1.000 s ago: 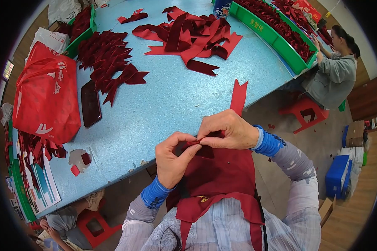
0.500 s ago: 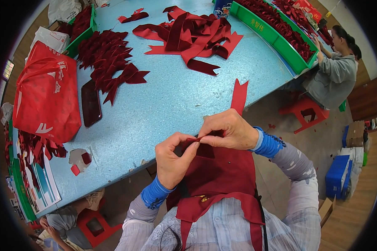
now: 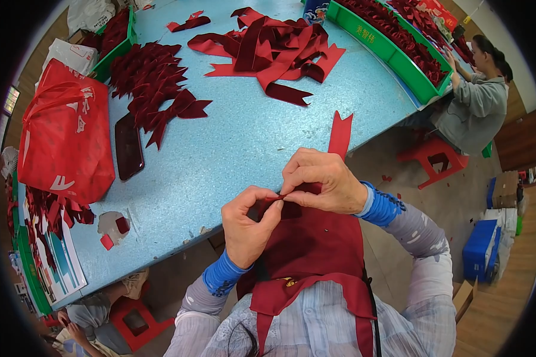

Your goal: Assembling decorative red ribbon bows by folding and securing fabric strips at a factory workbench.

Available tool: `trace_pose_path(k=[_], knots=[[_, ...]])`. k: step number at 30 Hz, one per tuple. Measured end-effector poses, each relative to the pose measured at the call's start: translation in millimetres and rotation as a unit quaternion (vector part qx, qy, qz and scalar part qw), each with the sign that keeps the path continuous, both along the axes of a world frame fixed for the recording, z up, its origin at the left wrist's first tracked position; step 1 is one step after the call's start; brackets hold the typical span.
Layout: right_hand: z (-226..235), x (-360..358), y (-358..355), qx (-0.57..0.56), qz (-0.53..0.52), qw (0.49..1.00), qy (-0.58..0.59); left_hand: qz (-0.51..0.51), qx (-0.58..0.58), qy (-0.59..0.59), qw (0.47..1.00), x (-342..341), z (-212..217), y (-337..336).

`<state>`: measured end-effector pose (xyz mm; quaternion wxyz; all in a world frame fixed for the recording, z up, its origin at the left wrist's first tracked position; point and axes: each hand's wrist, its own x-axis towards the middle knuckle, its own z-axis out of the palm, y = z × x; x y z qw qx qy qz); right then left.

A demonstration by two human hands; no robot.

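A dark red ribbon (image 3: 340, 135) is pinched between my two hands, in front of my red apron at the table's near edge. My left hand (image 3: 248, 223) grips a folded part with thumb and forefinger. Close against it, my right hand (image 3: 324, 180) pinches the same spot, and the ribbon's notched tail sticks up beyond the knuckles. The fingers hide most of the fold. On the table to the left lies a bunch of tied dark red bows (image 3: 152, 80). Farther off is a loose heap of cut ribbons (image 3: 274, 50).
A black phone (image 3: 129, 147) lies beside a red bag (image 3: 68, 137) on the blue table (image 3: 220, 149). Long green trays (image 3: 393, 53) of bows stand at the far right, where another person (image 3: 479, 98) sits. Red stools (image 3: 432, 160) and blue crates (image 3: 481, 250) are on the floor.
My right forefinger has lifted and bent slightly higher over the pinched ribbon. Both hands otherwise keep nearly the same place.
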<state>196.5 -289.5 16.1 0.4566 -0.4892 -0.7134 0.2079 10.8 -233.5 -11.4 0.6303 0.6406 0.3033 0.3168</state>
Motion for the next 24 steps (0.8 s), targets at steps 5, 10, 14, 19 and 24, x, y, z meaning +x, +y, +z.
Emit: trace_pose_path(k=[5,10,14,19,24], knots=[[-0.5,-2.9,-1.4,0.056,-0.041,0.995,-0.065,0.018,-0.038,-0.011,0.999,1.5,2.9,-2.3],[-0.4,-7.3,-2.5,0.116,-0.08,0.982,-0.123,0.04,-0.035,-0.028,0.998,4.0,1.2,-4.9],[0.5,-14.1,-4.0,0.152,-0.103,0.97,-0.157,0.058,-0.037,-0.044,0.997,6.2,1.2,-7.9],[0.7,-15.9,-4.3,0.198,-0.116,0.95,-0.212,0.072,-0.046,-0.066,0.994,6.7,2.3,-9.3],[-1.5,-15.2,-4.9,0.226,-0.118,0.934,-0.252,0.062,-0.099,-0.091,0.989,6.2,0.0,-7.9]])
